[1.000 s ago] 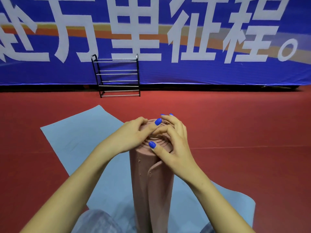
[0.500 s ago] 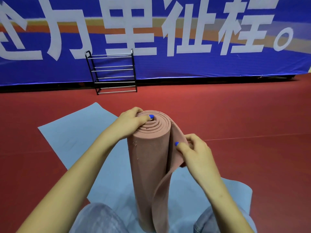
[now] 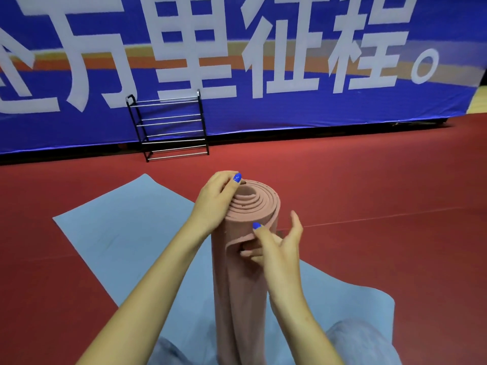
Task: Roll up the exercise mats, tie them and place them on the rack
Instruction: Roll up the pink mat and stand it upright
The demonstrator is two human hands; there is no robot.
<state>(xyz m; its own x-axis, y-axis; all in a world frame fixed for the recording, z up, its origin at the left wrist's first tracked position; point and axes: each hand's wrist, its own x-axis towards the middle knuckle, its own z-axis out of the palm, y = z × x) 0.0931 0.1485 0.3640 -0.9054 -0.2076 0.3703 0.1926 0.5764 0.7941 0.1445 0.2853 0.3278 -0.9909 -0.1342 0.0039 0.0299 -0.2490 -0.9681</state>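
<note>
Mats number two. Starting at the left of the view, one blue mat [image 3: 126, 233] lies flat and unrolled on the red floor [image 3: 382, 185], reaching from about nine o'clock across to five o'clock beneath the person's knees. At centre, one pink mat [image 3: 238, 291] stands upright as a roll on top of it, its spiral end face turned up toward twelve o'clock.

One rack [image 3: 171, 127], black-framed with silver bars and nothing on it, stands far off at eleven o'clock against the blue banner [image 3: 290, 109], well apart from both mats.

Two hands work the roll. At ten o'clock of the roll's top, the left hand [image 3: 214, 204] curls its fingers over the rim and grips the coil. At three o'clock, the right hand [image 3: 276, 248] pinches the loose outer flap of the pink mat between thumb and fingers, with one finger sticking up free.

By my judgement the step in hand is finishing the first roll: the outer layer gapes away from the coil, so it is not yet tight. The next move calls for drawing that flap snug around the roll while the left hand keeps the core from slipping, then tying it. No strap or cord shows anywhere. The blue mat has yet to be rolled.
</note>
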